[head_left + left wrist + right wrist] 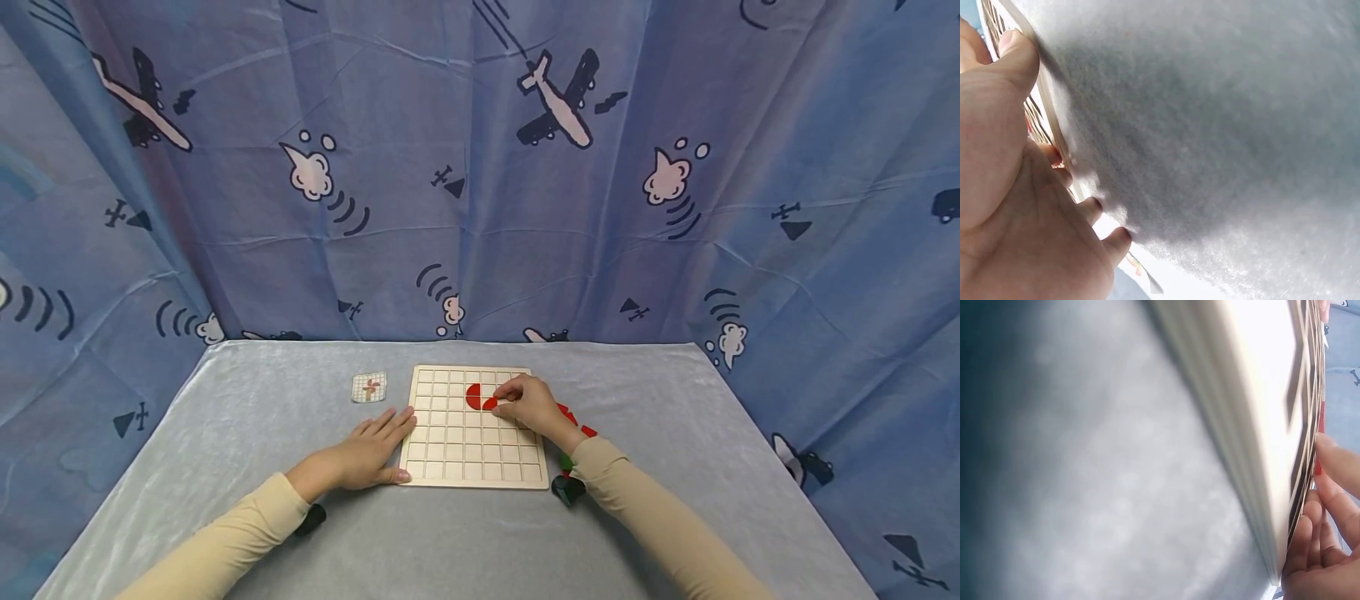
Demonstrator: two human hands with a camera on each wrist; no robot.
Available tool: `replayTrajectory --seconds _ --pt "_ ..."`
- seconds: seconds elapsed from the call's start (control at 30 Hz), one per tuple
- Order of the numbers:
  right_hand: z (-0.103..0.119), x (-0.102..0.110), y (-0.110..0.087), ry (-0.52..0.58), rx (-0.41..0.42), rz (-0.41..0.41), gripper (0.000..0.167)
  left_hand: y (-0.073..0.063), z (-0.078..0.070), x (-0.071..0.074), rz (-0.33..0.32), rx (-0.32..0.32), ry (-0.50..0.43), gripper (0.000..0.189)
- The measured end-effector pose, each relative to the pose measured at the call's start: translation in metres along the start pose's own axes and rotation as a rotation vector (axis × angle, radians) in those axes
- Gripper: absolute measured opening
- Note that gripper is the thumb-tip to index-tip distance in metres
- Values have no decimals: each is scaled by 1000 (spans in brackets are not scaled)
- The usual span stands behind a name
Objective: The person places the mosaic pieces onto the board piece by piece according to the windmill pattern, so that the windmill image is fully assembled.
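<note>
Cropped sleeves, right grip pinching red piece, partly hidden

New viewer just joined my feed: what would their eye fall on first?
Probably the bright red half-round shape on the pale wooden gridded board, just left of the small red curved piece in the grip of the right hand. The left hand rests against that board's left edge. Behind hangs the blue-purple fabric curtain printed with airplanes.

The head view is evenly lit, while wrist views show glare on silvery plush tablecloth and a blurred pale-wood grid board.
</note>
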State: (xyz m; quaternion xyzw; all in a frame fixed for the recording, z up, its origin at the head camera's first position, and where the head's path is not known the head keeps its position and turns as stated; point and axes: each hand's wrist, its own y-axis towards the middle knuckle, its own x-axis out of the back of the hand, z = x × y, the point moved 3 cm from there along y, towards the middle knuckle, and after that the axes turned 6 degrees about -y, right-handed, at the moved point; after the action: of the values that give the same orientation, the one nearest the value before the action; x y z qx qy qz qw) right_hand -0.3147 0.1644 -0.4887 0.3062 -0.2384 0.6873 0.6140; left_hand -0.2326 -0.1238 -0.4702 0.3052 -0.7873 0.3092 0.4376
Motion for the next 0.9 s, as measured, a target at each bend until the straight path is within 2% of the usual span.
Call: replayTrajectory --seconds 0.9 --pt "1 2 0 10 -13 19 23 1 3 -2 -4 -4 14 88"
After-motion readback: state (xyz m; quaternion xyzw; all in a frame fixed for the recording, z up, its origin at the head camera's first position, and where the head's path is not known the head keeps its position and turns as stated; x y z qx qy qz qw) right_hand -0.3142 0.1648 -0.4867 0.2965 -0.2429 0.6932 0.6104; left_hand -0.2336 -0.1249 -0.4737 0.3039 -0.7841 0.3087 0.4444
